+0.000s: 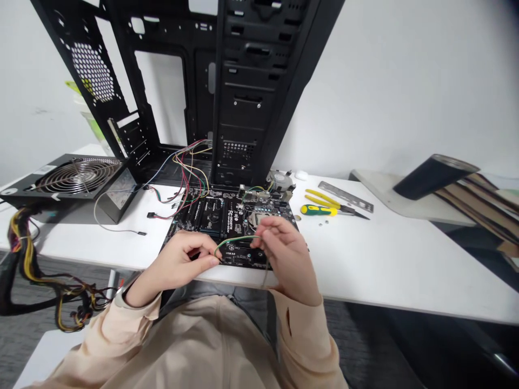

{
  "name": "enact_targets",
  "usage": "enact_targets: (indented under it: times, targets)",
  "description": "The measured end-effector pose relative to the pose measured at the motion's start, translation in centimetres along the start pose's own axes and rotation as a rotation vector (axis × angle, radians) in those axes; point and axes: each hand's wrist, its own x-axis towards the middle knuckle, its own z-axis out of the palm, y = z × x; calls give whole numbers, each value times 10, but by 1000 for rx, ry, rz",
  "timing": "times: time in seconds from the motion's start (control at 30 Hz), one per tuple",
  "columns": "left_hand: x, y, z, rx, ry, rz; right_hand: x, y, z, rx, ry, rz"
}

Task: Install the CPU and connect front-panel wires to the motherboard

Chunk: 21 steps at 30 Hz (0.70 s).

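Note:
My left hand (184, 259) is closed on one end of a thin green wire (237, 238), pinched between thumb and forefinger. The wire bends in a low arc over to my right hand (286, 254), whose thumb and fingers are pressed together on it. Both hands are just above the near part of a black motherboard (211, 213) that lies flat on the white table. Below my right hand, a pale strand hangs over the table's front edge. Whatever connector may be at the wire's ends is hidden or too small to tell.
Behind the board stands a black computer case (249, 124) with loose coloured wires (188, 167). A power supply (77, 181) sits at the left, its cables (26, 259) hanging down. To the right are yellow pliers (328, 200), a screwdriver (318, 210), a metal plate (344, 195) and small screws.

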Motion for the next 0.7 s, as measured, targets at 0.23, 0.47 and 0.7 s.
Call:
enact_targets:
  times: [0.23,0.47,0.7]
  targets:
    - [2,5,2,85,-5,3,-2,-2,13,-319,-467,25]
    - [5,6,5,50,49,-105,-6,6,26,-694,-376,-390]
    - [4,1,6,28,11,-134,-9,8,25,-889,-353,-552]
